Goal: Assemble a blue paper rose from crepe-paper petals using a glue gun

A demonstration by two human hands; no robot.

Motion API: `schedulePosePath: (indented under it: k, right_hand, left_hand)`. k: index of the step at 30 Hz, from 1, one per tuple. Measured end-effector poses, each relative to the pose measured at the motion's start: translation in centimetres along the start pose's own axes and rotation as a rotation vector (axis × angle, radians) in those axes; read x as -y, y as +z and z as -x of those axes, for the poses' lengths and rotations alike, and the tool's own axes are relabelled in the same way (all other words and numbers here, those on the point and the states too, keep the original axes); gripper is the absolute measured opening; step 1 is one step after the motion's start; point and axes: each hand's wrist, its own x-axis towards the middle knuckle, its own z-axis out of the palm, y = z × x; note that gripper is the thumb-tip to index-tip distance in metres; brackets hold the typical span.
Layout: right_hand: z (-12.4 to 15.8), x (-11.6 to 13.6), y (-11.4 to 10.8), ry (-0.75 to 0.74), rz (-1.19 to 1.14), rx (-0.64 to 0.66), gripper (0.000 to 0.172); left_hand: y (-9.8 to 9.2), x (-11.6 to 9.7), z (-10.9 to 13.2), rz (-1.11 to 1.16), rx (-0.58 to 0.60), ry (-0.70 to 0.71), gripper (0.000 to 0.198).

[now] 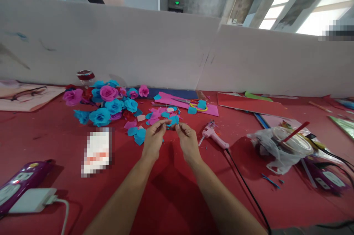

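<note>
My left hand (153, 138) and my right hand (189, 142) meet over the red table, fingers pinched. Between their fingertips shows a blue paper petal (173, 120), its edges pinched from both sides. Loose blue petals (139, 136) and pink petals (155, 114) lie scattered around and behind my hands. To the right of my right hand rests a pink glue gun (217, 138) with a black cord. Farther left stands a bunch of finished paper roses, among them a blue rose (100, 116) and a pink rose (108, 93).
Scissors with yellow and orange handles (199, 107) lie on pink paper (166, 98) at the back. On the right are a lidded cup in a plastic bag (293, 141) and a purple power strip (329, 178). Another purple power strip (27, 174) with a white charger (31, 200) sits left.
</note>
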Motion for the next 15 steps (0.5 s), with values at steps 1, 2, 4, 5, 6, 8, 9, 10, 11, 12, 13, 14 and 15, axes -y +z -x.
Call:
schedulePosePath:
  k: [1,2,4,5,6,8,9,10,11,12,13,14,15]
  right_hand:
    - [0.0,0.0,0.1,-0.005,-0.003,0.022,0.023]
    - [0.0,0.0,0.3,-0.01,-0.014,0.045,0.024]
    - [0.1,0.1,0.5,-0.011,-0.059,0.093,0.026]
    - [0.1,0.2,0.6,0.002,-0.091,0.114,0.027]
    - [0.2,0.3,0.7,0.025,-0.129,0.13,0.027]
    - [0.2,0.6,0.7,0.088,-0.209,0.145,0.027]
    - [0.3,0.8,0.7,0.118,-0.246,0.15,0.027]
    - [0.3,0.9,0.6,0.141,-0.28,0.152,0.026]
    - [0.3,1.0,0.5,0.155,-0.306,0.156,0.026]
    - [0.3,1.1,0.4,0.162,-0.324,0.158,0.026]
    - [0.3,1.1,0.4,0.167,-0.337,0.159,0.027]
    - [0.3,1.0,0.3,0.172,-0.346,0.159,0.028]
    - [0.2,0.9,0.3,0.182,-0.354,0.158,0.029]
  left_hand:
    - [0.0,-0.2,0.0,0.053,0.053,-0.04,0.027]
    - [0.0,-0.3,-0.1,0.103,0.105,-0.082,0.029]
    - [0.1,-0.5,0.0,0.177,0.172,-0.151,0.036]
    - [0.1,-0.6,0.0,0.205,0.18,-0.174,0.04]
    - [0.0,-0.5,-0.1,0.23,0.171,-0.188,0.044]
    - [-0.1,-0.5,-0.2,0.257,0.116,-0.194,0.046]
    - [-0.2,-0.4,-0.2,0.254,0.091,-0.189,0.045]
    - [-0.2,-0.4,-0.3,0.238,0.076,-0.181,0.042]
    - [-0.3,-0.5,-0.3,0.221,0.088,-0.178,0.039]
    - [-0.3,-0.5,-0.3,0.211,0.118,-0.184,0.037]
    - [-0.2,-0.7,-0.2,0.212,0.159,-0.197,0.035]
    - [-0.2,-0.8,-0.2,0.225,0.198,-0.216,0.034]
    - [-0.1,-1.0,0.0,0.245,0.227,-0.236,0.033]
